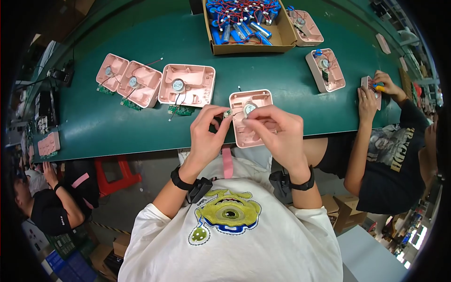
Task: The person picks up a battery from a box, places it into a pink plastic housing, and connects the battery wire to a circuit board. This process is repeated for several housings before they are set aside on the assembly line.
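Note:
A pale pink plastic case [245,137] lies on the table in front of me, hollow side up. My left hand [210,130] is at its left edge, thumb and forefinger pinched on a small green circuit board [228,113]. Over the case is my right hand [280,130], its fingers closed at the rim of a small round speaker [249,108]. The fingers partly hide the speaker's lower side and the inside of the case. A short dark wire end [239,88] sticks out past the case's far edge.
Left on the green table [136,134] are pink cases [192,75] with speakers, wires and boards. A cardboard box [251,49] of blue batteries stands at the far side. More pink cases [332,77] lie right, where a co-worker's hands [369,103] work. Another person [61,197] sits left.

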A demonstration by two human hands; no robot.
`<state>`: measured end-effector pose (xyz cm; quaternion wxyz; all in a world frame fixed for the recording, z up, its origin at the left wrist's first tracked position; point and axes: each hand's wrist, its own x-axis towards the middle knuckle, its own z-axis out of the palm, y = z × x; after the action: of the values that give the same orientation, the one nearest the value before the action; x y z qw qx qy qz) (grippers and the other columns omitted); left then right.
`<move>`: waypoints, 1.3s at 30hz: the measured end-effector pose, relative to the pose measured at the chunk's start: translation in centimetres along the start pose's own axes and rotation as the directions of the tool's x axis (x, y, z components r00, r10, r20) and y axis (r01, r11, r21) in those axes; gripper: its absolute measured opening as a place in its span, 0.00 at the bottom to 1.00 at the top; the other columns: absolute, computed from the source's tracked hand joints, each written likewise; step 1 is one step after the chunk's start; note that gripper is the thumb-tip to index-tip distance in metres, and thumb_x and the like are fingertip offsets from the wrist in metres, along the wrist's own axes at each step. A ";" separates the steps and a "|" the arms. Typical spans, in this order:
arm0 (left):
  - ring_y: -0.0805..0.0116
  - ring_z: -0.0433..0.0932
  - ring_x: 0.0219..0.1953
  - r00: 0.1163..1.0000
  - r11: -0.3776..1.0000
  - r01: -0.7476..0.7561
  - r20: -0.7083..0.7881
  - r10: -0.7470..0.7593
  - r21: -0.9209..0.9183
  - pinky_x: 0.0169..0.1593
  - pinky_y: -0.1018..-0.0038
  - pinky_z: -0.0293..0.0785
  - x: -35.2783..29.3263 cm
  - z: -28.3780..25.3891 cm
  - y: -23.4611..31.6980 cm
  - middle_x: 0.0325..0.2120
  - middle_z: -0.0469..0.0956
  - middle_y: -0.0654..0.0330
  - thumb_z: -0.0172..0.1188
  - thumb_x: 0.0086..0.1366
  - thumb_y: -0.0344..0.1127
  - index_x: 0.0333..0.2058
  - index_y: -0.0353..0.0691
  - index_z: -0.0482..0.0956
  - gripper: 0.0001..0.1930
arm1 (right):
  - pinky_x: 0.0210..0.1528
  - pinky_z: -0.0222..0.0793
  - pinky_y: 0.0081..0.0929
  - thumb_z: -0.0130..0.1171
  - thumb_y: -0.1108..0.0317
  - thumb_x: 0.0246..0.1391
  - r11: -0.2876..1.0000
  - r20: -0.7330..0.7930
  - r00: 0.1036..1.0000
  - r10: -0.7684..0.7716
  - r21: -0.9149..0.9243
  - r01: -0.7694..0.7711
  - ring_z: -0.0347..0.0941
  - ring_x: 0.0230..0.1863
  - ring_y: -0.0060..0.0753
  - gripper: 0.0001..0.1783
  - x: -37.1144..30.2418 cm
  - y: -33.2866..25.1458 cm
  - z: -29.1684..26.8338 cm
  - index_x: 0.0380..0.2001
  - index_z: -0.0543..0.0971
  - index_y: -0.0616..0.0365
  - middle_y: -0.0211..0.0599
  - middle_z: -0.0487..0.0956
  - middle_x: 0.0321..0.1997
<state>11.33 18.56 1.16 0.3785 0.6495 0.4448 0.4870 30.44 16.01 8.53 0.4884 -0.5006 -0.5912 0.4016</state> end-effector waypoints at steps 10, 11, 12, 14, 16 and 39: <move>0.78 0.78 0.39 0.998 0.997 0.050 0.027 -0.048 -0.062 0.39 0.82 0.76 -1.1 0.0 -0.8 0.46 0.78 0.58 0.67 0.66 0.18 0.48 0.28 0.81 0.13 | 0.24 0.77 0.17 0.61 0.82 0.65 0.858 -0.357 0.861 -0.362 -0.490 0.158 0.82 0.26 0.21 0.06 0.8 1.3 -0.7 0.44 0.79 0.71 0.41 0.86 0.34; 0.78 0.78 0.38 0.998 0.997 0.054 0.026 -0.053 -0.061 0.39 0.82 0.76 -1.1 0.0 -0.9 0.46 0.78 0.58 0.67 0.66 0.18 0.48 0.28 0.81 0.13 | 0.24 0.76 0.17 0.61 0.81 0.66 0.931 -0.410 0.874 -0.261 -0.347 0.115 0.81 0.25 0.21 0.05 0.9 1.1 -0.9 0.43 0.79 0.71 0.41 0.86 0.34; 0.78 0.78 0.38 0.998 0.997 0.062 0.021 -0.061 -0.053 0.39 0.82 0.76 -1.2 -0.1 -0.9 0.46 0.78 0.58 0.67 0.66 0.18 0.49 0.28 0.81 0.13 | 0.24 0.75 0.18 0.60 0.80 0.67 0.980 -0.444 0.884 -0.149 -0.186 0.072 0.80 0.25 0.20 0.04 1.0 0.8 -0.7 0.42 0.79 0.71 0.41 0.86 0.33; 0.78 0.78 0.38 0.998 0.996 0.065 0.018 -0.064 -0.054 0.39 0.82 0.76 -1.2 -0.1 -0.8 0.46 0.78 0.58 0.67 0.66 0.18 0.48 0.28 0.81 0.13 | 0.24 0.74 0.18 0.59 0.79 0.68 1.000 -0.452 0.891 -0.029 -0.015 0.024 0.79 0.24 0.19 0.04 1.1 0.3 -0.7 0.42 0.79 0.71 0.41 0.86 0.33; 0.78 0.78 0.38 0.998 0.996 0.067 0.013 -0.067 -0.056 0.38 0.82 0.76 -1.1 0.1 -0.7 0.46 0.78 0.57 0.67 0.66 0.18 0.48 0.28 0.81 0.12 | 0.24 0.72 0.20 0.60 0.78 0.68 0.997 -0.346 0.935 0.080 0.039 -0.071 0.77 0.24 0.18 0.04 0.9 -0.3 -0.9 0.40 0.80 0.70 0.40 0.86 0.32; 0.69 0.80 0.31 0.998 0.999 -0.012 -0.054 0.010 -0.038 0.31 0.76 0.78 -0.8 0.7 0.1 0.41 0.80 0.55 0.68 0.64 0.18 0.49 0.33 0.84 0.15 | 0.33 0.75 0.43 0.60 0.74 0.60 0.863 0.058 0.998 0.003 -0.504 0.027 0.82 0.28 0.51 0.04 1.1 1.2 2.8 0.34 0.80 0.64 0.48 0.83 0.29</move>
<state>11.91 17.73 0.80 0.3762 0.6309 0.4418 0.5149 27.91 17.38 7.05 0.3262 -0.5956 -0.6924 0.2439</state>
